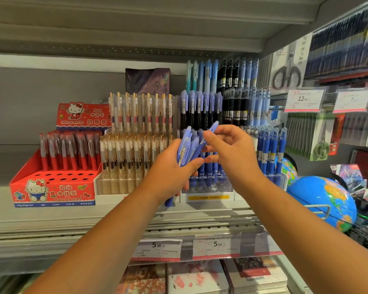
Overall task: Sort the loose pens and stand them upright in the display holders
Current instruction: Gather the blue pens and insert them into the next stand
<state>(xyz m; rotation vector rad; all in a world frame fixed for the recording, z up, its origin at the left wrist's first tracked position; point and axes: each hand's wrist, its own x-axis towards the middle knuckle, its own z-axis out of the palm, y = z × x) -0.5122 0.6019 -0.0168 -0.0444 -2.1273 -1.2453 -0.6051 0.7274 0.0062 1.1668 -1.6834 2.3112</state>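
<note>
Fingers (212, 141) of right hand (229, 151) pinch one pen (214, 126); left hand (168, 166) grips the bundle (186, 145). Suggest: draw it clear, tip down, seat upright in holder (208, 187) beyond.

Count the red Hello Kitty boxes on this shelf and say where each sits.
2. The front box stands at left, holding red pens; the rear box sits behind and above it. More may be hidden behind.

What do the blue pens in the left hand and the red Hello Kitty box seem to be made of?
Blue pens: plastic, probably, smooth with a slight sheen and moulded clips. Red box: likely printed cardboard, matt, with folded edges and punched holes.
</note>
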